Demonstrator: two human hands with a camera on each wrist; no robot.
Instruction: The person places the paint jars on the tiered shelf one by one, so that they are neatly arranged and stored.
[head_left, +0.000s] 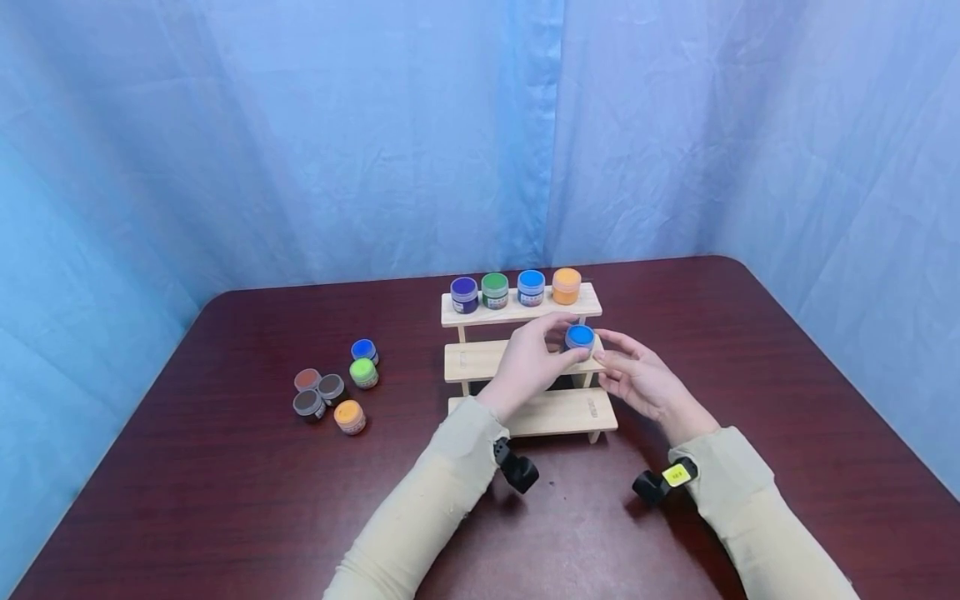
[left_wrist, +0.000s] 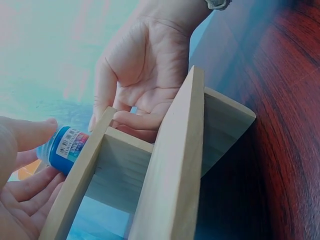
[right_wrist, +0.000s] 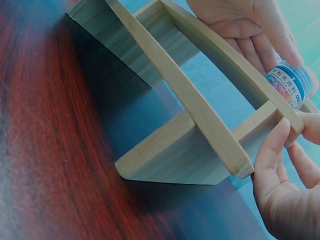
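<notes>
A blue paint jar (head_left: 580, 337) with a printed label stands at the right end of the middle step of a three-tier wooden rack (head_left: 480, 360). My left hand (head_left: 528, 362) holds this jar between thumb and fingers, its base right at the board in the left wrist view. With thumb and fingers, my right hand (head_left: 645, 383) grips the right end of that same step; the right wrist view shows fingers (right_wrist: 272, 152) at the board's edge. Along the top step stand a purple jar (head_left: 464, 296), a green jar (head_left: 495, 291), another blue jar (head_left: 531, 288) and an orange jar (head_left: 566, 286).
Left of the rack, several more paint jars sit on the dark red table (head_left: 225, 483): a dark blue jar (head_left: 364, 351), a light green jar (head_left: 363, 372), an orange-yellow jar (head_left: 349, 417), a reddish-brown jar (head_left: 307, 380) and two dark ones. Blue curtains (head_left: 375, 142) surround the table.
</notes>
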